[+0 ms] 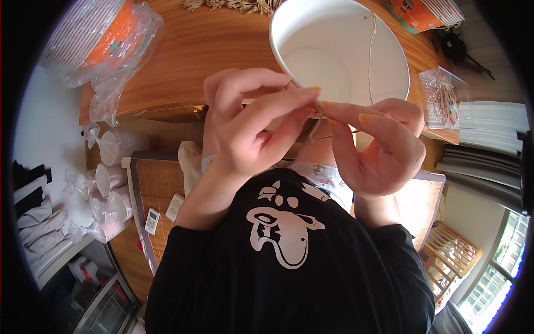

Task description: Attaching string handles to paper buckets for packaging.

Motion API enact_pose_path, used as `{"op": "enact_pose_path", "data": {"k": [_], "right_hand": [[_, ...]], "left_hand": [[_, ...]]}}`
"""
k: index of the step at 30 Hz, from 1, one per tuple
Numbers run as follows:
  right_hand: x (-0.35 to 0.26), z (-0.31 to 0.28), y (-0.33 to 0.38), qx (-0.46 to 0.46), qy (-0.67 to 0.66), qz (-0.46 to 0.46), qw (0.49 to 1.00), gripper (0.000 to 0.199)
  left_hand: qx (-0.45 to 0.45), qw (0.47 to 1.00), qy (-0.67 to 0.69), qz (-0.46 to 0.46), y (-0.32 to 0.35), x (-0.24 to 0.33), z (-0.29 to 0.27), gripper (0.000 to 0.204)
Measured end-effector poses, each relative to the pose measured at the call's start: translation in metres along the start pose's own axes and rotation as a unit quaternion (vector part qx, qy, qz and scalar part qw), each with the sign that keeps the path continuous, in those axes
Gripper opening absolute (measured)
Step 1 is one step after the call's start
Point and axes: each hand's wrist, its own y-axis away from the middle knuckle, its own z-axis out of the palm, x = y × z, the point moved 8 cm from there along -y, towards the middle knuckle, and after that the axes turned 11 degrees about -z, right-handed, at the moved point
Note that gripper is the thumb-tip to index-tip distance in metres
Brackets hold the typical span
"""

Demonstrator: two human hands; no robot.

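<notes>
Pinching at the near rim of a large white paper bowl, the left hand and the right hand met fingertip to fingertip just below the bowl's edge. The left grip was narrow, thumb and forefinger closed on a thin tan string; the right grip was likewise narrow, its forefinger and thumb pressed to the same spot. Whether the right fingers actually held the string or only touched it could not be told. The string ran from the pinch point up across the inside of the bowl toward its far rim. The bowl sat tilted, its opening facing the camera, over the near edge of the wooden desk. On the far left of the desk lay a stack of orange paper bowls in a clear plastic bag. At the right edge of the desk stood a clear plastic box with small coloured items inside. Further left, below the desk, several bagged stacks of paper cups lay on the floor beside a bamboo mat, on which a white remote control rested.
</notes>
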Motion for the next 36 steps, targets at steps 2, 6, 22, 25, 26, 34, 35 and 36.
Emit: {"op": "enact_pose_path", "data": {"k": [2,6,22,25,26,34,35,36], "right_hand": [[-0.006,-0.001,-0.004,-0.013,0.021,-0.016,1.000,0.046],[-0.020,-0.002,-0.002,-0.040,0.025,0.004,0.999,0.046],[-0.006,-0.003,0.032,-0.026,-0.180,0.108,0.977,0.049],[-0.008,-0.006,0.024,-0.053,-0.138,0.073,0.986,0.053],[-0.012,-0.012,0.020,-0.022,-0.130,0.037,0.991,0.056],[-0.017,-0.006,0.025,-0.029,0.029,0.012,0.999,0.042],[-0.017,-0.007,0.024,-0.027,0.028,0.010,0.999,0.042],[-0.017,-0.007,0.023,-0.029,0.019,0.020,0.999,0.039]], "left_hand": [[-0.029,0.999,-0.023,0.012,-0.005,0.006,0.005,0.034],[-0.045,0.996,-0.066,0.036,-0.004,0.013,0.007,0.032],[-0.029,0.994,-0.096,0.051,-0.006,0.020,0.007,0.030],[-0.038,0.994,-0.088,0.053,-0.008,0.022,0.009,0.030],[-0.042,0.994,-0.084,0.050,-0.008,0.023,0.009,0.030],[-0.025,0.997,-0.038,0.070,0.003,0.024,0.009,0.038],[-0.019,0.995,-0.035,0.088,0.003,0.026,0.008,0.039],[-0.016,0.991,-0.051,0.121,0.004,0.028,0.007,0.036]]}}
